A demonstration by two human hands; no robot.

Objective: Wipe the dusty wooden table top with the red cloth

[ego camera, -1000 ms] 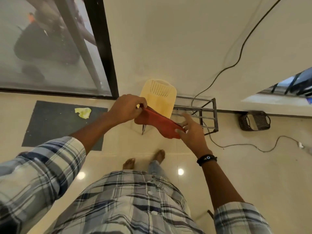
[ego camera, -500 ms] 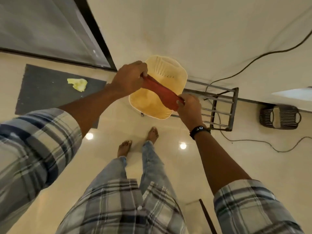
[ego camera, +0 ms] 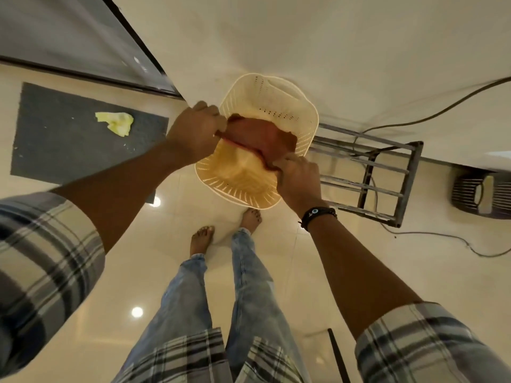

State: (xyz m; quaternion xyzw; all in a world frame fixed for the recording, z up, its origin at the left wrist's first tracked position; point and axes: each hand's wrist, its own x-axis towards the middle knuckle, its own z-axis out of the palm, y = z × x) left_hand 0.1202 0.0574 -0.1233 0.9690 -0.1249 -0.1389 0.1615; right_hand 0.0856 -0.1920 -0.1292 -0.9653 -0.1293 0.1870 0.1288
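From the head camera, you stand barefoot on a glossy tiled floor [ego camera: 276,272], looking straight down past your jeans. Your left hand [ego camera: 193,134] is closed in a fist on one end of the red cloth [ego camera: 260,134], and your right hand [ego camera: 298,178] is pinched shut on the other end, so the cloth hangs stretched between them. It is held in the air above a cream perforated basket [ego camera: 276,106] that sits on the floor near the wall. Whether the cloth touches the basket you cannot tell from this angle.

So the cloth is in your grip, and that is the only part of the job that looks settled. No wooden surface shows anywhere in this view, so wiping has, as far as can be judged, not started. What is left is nearly all of it: carry the cloth to the surface, press it down and sweep the dust away.

Around you lie a dark mat [ego camera: 69,134] with a crumpled yellow scrap [ego camera: 116,123] on it, a metal rack [ego camera: 387,172] tipped against the wall, and a loose cable [ego camera: 442,239] trailing over the tiles. Mind that cable as you turn away.
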